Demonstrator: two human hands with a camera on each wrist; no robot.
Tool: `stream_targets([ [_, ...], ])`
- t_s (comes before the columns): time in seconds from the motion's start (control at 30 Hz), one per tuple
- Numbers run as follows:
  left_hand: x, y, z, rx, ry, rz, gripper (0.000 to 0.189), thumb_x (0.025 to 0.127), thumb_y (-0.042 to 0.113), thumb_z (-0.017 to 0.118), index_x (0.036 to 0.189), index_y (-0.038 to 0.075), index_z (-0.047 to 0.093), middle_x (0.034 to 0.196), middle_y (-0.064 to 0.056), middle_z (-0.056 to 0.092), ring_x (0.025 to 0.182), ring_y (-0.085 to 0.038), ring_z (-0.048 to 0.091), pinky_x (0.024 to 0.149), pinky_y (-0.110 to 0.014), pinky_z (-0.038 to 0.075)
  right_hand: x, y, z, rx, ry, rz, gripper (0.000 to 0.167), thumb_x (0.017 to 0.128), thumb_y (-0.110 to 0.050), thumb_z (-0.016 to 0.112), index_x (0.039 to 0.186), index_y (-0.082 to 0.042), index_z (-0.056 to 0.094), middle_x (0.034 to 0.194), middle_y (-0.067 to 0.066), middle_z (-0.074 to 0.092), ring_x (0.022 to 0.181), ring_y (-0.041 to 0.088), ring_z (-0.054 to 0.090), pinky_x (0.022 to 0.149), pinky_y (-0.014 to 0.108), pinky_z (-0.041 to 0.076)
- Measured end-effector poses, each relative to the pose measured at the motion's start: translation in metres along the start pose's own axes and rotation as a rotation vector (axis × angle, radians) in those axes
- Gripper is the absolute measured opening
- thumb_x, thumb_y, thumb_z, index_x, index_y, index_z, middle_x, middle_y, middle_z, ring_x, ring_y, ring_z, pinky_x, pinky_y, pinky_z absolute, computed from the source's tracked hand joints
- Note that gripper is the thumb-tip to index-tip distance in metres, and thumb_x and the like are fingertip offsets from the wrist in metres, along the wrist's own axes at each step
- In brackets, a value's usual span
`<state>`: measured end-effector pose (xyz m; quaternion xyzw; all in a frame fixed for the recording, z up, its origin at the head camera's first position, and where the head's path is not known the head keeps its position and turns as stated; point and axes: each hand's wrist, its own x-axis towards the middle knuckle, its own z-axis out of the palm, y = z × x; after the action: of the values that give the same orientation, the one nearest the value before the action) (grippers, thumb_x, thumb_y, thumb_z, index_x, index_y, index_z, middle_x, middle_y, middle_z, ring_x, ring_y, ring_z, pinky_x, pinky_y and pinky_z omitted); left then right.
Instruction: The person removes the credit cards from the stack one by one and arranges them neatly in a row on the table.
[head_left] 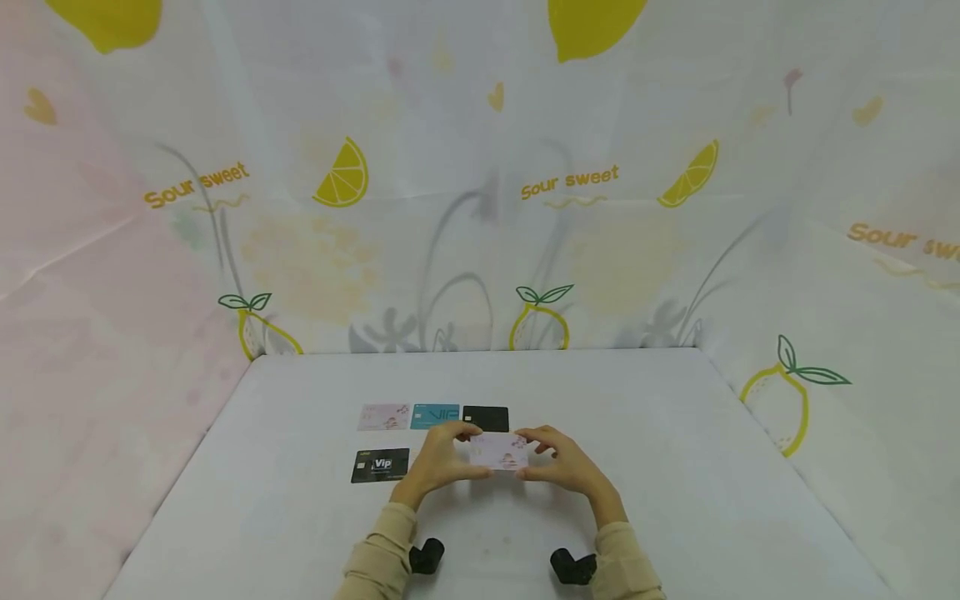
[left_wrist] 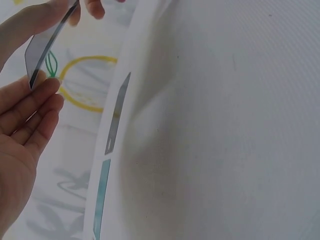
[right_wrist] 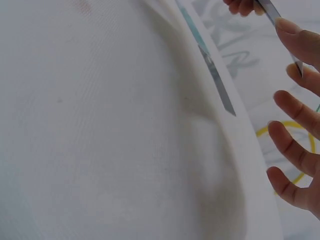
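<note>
A pale pink card with a floral print (head_left: 498, 451) is held up off the table between both hands. My left hand (head_left: 442, 461) pinches its left end, thumb at the near edge and a finger at the far edge. At the other end, my right hand (head_left: 564, 463) pinches it the same way. Just beyond the hands lies a black card (head_left: 486, 417), partly overlapped by the left fingers in the head view. Left of it are a teal VIP card (head_left: 433, 415) and another pink floral card (head_left: 383, 417). Nearer, a black Vip card (head_left: 380, 465) lies beside my left wrist.
The white table (head_left: 712, 500) ends at a fabric backdrop (head_left: 465, 250) printed with lemons, which also rises along both sides. A black wrist-worn device (head_left: 427, 556) shows by the left sleeve, and a second black device (head_left: 573, 567) by the right sleeve.
</note>
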<state>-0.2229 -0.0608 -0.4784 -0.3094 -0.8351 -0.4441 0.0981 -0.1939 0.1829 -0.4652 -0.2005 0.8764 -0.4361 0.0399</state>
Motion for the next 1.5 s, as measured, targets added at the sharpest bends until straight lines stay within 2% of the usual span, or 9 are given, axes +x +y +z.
stream_targets([
  [0.2, 0.003, 0.003, 0.007, 0.002, -0.004, 0.006, 0.053, 0.057, 0.027, 0.089, 0.098, 0.000, 0.068, 0.091, -0.007, 0.067, 0.084, -0.021, 0.060, 0.076, -0.032, 0.049, -0.004, 0.005, -0.005, -0.001, -0.001, 0.025, 0.060, 0.077, -0.029, 0.078, 0.129, -0.009, 0.056, 0.121, 0.010, 0.056, 0.100, 0.028, 0.055, 0.080, 0.048, 0.044],
  [0.43, 0.008, 0.006, 0.012, 0.002, 0.008, 0.030, 0.053, 0.057, 0.025, 0.090, 0.097, -0.001, 0.068, 0.091, -0.007, 0.067, 0.082, -0.022, 0.060, 0.075, -0.034, 0.049, -0.005, 0.008, -0.012, -0.034, 0.008, -0.009, 0.060, 0.078, -0.027, 0.077, 0.129, -0.006, 0.056, 0.120, 0.013, 0.057, 0.099, 0.031, 0.056, 0.080, 0.052, 0.044],
  [0.67, 0.010, 0.009, 0.017, 0.000, -0.013, -0.007, 0.053, 0.058, 0.026, 0.089, 0.099, 0.000, 0.068, 0.093, -0.007, 0.068, 0.084, -0.023, 0.060, 0.075, -0.032, 0.049, -0.009, 0.007, -0.019, -0.004, -0.004, 0.017, 0.059, 0.078, -0.023, 0.076, 0.130, -0.005, 0.055, 0.122, 0.014, 0.055, 0.100, 0.032, 0.055, 0.082, 0.055, 0.043],
  [0.87, 0.015, 0.013, 0.021, 0.014, -0.006, 0.035, 0.053, 0.057, 0.024, 0.089, 0.098, -0.002, 0.068, 0.092, -0.008, 0.068, 0.083, -0.022, 0.060, 0.075, -0.033, 0.049, -0.012, 0.011, -0.024, -0.015, 0.000, 0.011, 0.059, 0.079, -0.023, 0.076, 0.130, -0.005, 0.054, 0.121, 0.016, 0.055, 0.100, 0.032, 0.056, 0.081, 0.053, 0.044],
  [1.07, 0.020, 0.015, 0.028, 0.013, -0.028, 0.029, 0.055, 0.059, 0.026, 0.089, 0.101, -0.002, 0.067, 0.095, -0.008, 0.068, 0.085, -0.022, 0.060, 0.075, -0.033, 0.049, -0.016, 0.016, -0.030, -0.032, 0.005, 0.009, 0.059, 0.079, -0.024, 0.076, 0.130, -0.004, 0.054, 0.122, 0.017, 0.055, 0.100, 0.032, 0.056, 0.081, 0.052, 0.044],
  [1.5, 0.030, 0.019, 0.040, 0.015, -0.040, 0.072, 0.054, 0.060, 0.026, 0.088, 0.101, -0.003, 0.067, 0.097, -0.012, 0.068, 0.086, -0.023, 0.062, 0.076, -0.034, 0.051, -0.023, 0.020, -0.043, -0.003, 0.010, 0.012, 0.060, 0.079, -0.019, 0.075, 0.131, -0.002, 0.052, 0.122, 0.019, 0.054, 0.100, 0.034, 0.056, 0.080, 0.053, 0.044],
])
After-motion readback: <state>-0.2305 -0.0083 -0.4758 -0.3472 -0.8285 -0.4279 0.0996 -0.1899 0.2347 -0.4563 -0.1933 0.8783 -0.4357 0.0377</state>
